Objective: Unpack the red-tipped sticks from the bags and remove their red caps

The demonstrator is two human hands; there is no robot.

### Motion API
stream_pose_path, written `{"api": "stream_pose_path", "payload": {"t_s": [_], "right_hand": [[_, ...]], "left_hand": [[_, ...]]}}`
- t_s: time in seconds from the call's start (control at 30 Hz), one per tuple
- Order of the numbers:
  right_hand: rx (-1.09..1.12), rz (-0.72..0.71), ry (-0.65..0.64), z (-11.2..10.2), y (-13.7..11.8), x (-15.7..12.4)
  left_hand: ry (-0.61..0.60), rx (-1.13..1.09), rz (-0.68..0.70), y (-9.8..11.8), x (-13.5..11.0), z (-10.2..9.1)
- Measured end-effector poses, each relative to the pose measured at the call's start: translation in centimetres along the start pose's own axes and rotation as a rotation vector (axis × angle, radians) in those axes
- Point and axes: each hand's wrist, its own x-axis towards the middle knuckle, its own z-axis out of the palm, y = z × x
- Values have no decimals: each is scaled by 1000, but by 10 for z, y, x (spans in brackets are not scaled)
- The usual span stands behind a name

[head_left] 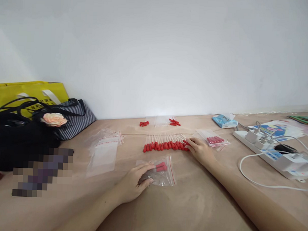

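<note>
- Bare forearms reach in from the near edge across a brown tabletop.
- At far left, a yellow bag stands behind a black bag and a striped bag, beside a peach-coloured flower; nearer lies an object blurred by pixels.
- Left of centre, flat clear bags with red seal lines overlap.
- Near centre, the left hand rests at the left side of a clear zip bag, thumb and fingers apart, fingertips beside the red pieces inside.
- Beyond it, a row of red-ended sticks lies side by side, pale thin ends pointing far; two small red clusters sit farther off, near the wall.
- At the row's right end, the right hand touches the last red pieces with its fingertips; whether they clamp one cannot be told.
- Just right of it, a filled clear bag holds more red pieces.
- Far right, a blue packet, a white power strip with plugs and cables, and colourful papers line the table.
</note>
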Motion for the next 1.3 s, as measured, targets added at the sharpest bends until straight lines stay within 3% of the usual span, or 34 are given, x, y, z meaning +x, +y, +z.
{"api": "stream_pose_path", "payload": {"t_s": [0.17, 0.4, 0.9, 1.1, 1.3], "right_hand": [[49, -32, -36, -4, -3, -1], [95, 63, -11, -6, 10, -10], [126, -3, -47, -3, 15, -8], [241, 34, -48, -7, 11, -9], [340, 95, 28, -2, 10, -10]], "left_hand": [[-9, -5, -8, -1, -1, 0], [1, -28, -1, -3, -2, 2], [-22, 6, -10, -2, -1, 0], [-10, 15, -4, -3, -2, 1], [-22, 23, -1, -2, -1, 1]]}}
